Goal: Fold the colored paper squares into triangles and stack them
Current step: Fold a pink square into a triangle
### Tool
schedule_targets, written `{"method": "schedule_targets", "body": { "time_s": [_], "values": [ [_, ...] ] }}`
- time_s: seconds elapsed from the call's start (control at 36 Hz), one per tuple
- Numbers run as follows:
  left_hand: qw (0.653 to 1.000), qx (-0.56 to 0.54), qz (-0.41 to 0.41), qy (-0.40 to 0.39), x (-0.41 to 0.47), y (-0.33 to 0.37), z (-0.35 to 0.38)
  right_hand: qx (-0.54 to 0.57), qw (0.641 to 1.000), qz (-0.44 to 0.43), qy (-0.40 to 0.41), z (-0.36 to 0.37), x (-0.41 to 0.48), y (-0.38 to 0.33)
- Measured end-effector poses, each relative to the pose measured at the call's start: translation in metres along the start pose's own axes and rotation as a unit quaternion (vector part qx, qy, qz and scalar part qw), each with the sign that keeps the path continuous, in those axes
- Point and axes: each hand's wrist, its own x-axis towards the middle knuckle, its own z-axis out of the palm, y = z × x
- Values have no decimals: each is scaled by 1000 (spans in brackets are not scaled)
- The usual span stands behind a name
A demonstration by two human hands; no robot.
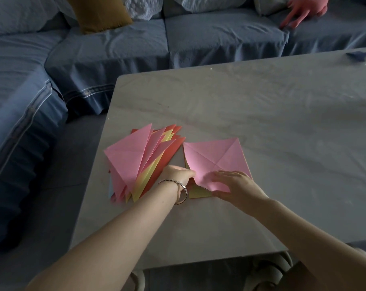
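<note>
My left hand (177, 175) pinches the pink square (213, 156) at its left edge, right hand (238, 185) flat on it. The stack (136, 160) sits just left, and bare desk (282, 133) stretches right.

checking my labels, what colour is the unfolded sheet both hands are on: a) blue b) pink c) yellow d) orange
b: the creased pink sheet lies open on top, with the left hand pinching its near-left edge and the right hand resting flat on it; yellow paper only peeks out from underneath.
</note>
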Motion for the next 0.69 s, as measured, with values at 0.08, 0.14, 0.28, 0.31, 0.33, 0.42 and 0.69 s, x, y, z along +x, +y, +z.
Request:
{"method": "schedule_targets", "body": {
  "time_s": [0.08, 0.14, 0.28, 0.31, 0.33, 0.42, 0.69],
  "values": [
    [999, -24, 2, -23, 11, -4, 3, -1, 1000, 5, 19, -2, -1, -2],
    [999, -41, -7, -35, 32, -18, 7, -5, 999, 23, 35, -2, -2, -4],
    [995, -82, -29, -50, 14, -5, 3, 16, 994, 104, 31, 0, -1, -12],
    [994, -89, -28, -58, 13, -5, 3, 26, 993, 107, 41, 0, -1, -14],
    [994, -90, -21, -60, 12, -7, 2, 35, 992, 108, 50, 1, -1, -15],
    [995, -79, -7, -56, 4, -7, -2, 58, 988, 120, 74, 1, -2, -20],
    [988, -143, 8, -67, 0, -8, -2, 75, 985, 138, 76, -7, -2, -23]
  ]
}}
